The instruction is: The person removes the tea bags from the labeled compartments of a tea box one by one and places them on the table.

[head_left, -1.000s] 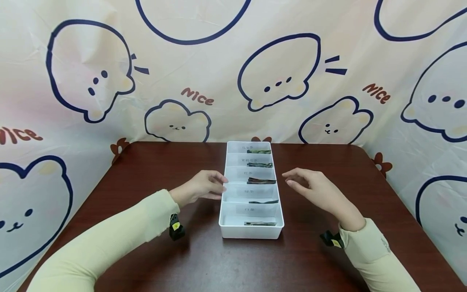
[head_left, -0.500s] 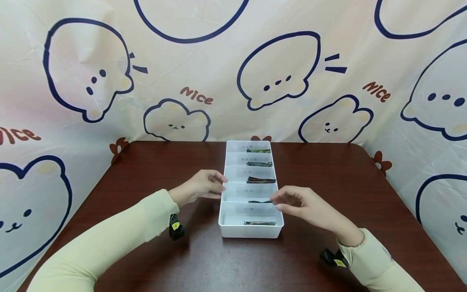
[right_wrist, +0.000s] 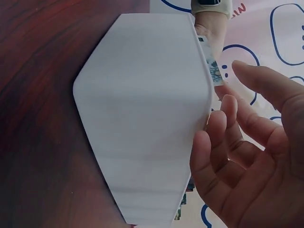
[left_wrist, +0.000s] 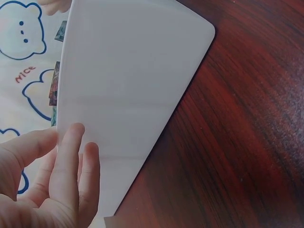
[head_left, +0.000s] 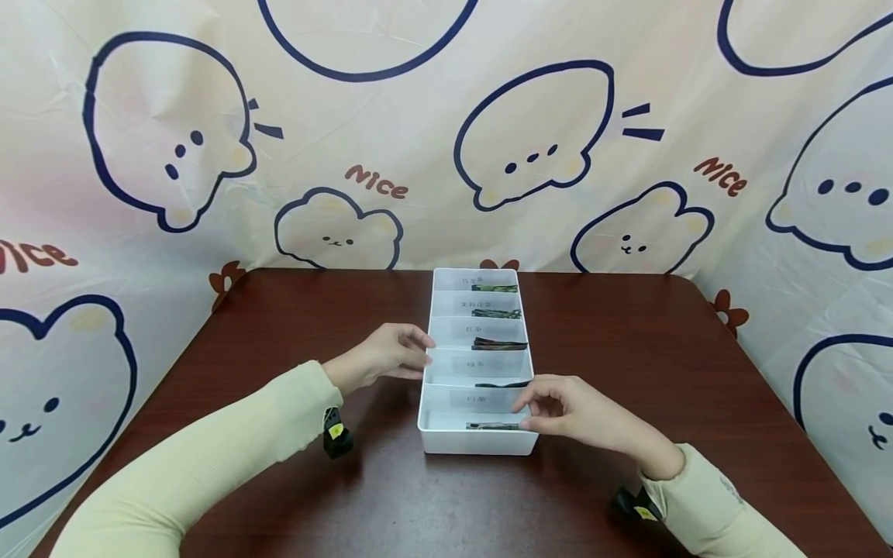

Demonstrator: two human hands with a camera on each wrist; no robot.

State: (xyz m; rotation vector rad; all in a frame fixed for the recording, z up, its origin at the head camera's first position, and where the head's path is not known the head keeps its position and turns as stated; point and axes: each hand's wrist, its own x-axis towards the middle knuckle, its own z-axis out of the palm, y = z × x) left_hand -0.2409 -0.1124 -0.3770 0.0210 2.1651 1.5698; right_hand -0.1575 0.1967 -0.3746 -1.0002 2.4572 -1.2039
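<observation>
Hands, left and right, relaxed at opposite edges of a white tray, slim packets in all five compartments.

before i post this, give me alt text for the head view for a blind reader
A person's left hand is at the left side of a white five-compartment tray with Chinese tea labels and tea packets, while the right hand curves over its near right rim. It stands on a dark wood-grain table before a cream cartoon backdrop.
</observation>
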